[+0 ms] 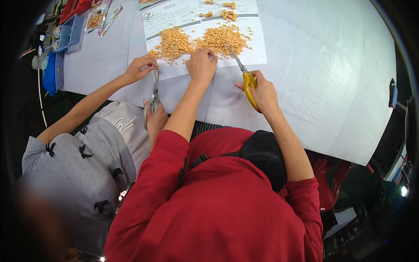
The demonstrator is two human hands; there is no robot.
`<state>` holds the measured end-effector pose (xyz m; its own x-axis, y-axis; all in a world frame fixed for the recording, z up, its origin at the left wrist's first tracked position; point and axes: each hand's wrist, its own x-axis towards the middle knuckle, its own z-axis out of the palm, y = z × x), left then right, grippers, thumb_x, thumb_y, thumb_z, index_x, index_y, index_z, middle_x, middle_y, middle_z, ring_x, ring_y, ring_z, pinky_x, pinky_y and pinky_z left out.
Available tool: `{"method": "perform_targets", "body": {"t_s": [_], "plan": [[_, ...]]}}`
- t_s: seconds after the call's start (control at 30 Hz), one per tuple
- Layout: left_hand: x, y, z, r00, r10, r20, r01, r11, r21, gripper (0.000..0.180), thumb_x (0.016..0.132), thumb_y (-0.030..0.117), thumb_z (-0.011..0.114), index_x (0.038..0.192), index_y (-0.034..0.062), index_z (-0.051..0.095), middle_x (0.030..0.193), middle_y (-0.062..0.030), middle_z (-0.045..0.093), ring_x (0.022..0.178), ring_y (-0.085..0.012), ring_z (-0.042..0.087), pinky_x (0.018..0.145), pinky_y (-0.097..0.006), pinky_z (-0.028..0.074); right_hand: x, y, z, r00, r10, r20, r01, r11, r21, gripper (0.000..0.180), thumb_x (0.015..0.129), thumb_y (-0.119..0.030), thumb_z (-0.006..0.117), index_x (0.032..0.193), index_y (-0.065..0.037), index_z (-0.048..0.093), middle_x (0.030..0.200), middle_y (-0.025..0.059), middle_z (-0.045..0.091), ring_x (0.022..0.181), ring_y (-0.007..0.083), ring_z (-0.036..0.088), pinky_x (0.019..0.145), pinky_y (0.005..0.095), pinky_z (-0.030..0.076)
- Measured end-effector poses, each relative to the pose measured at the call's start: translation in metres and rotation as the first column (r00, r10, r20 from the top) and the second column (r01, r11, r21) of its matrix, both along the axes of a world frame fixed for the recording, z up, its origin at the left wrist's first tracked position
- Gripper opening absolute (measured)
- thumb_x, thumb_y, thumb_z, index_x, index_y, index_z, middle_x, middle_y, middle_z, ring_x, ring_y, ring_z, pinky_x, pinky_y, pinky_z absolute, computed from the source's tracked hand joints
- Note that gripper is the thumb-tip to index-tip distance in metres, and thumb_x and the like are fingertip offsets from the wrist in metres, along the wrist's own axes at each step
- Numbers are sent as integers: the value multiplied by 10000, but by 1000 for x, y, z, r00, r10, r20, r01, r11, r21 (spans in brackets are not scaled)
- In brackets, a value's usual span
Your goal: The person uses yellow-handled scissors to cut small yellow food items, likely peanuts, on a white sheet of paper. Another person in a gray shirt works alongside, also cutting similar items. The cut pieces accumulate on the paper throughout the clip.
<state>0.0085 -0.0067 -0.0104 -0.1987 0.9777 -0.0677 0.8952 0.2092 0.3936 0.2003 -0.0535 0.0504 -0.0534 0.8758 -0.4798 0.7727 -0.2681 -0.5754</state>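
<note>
My right hand grips a pair of yellow-handled scissors. Their blades point up and left, with the tips at a heap of small orange pieces. At the near edge of that heap, my left hand has its fingers curled together, and what they hold, if anything, is hidden. A second heap of orange pieces lies to the left. Both heaps rest on white printed sheets, where several larger orange blocks sit toward the far side.
Close on my left, a co-worker's hand is raised over the table, while their other hand holds white-handled scissors. Blue baskets, a red tray and a clear bag are at the far left. A red chair stands right.
</note>
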Motion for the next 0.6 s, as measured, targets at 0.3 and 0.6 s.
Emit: {"method": "perform_targets", "body": {"t_s": [0.3,0.6], "plan": [[-11,-2,17,481,279,831,-120,960,-253,144,845,104,671,949,18,620,867,-79,692,794,-137,674,694,-257,500,1,-9,21,995,71,-68,-80,988,-130,701,773,-589,664,1149,-18,512,936,197,667,880,347,656,742,428,510],[-19,-13,33,545,128,829,-83,992,-99,212,841,16,639,1042,-30,591,902,-117,686,816,-163,681,722,-250,540,-9,-20,25,991,131,-39,-134,988,-77,710,770,-602,659,1150,-20,515,941,197,663,877,341,659,737,424,514]]}}
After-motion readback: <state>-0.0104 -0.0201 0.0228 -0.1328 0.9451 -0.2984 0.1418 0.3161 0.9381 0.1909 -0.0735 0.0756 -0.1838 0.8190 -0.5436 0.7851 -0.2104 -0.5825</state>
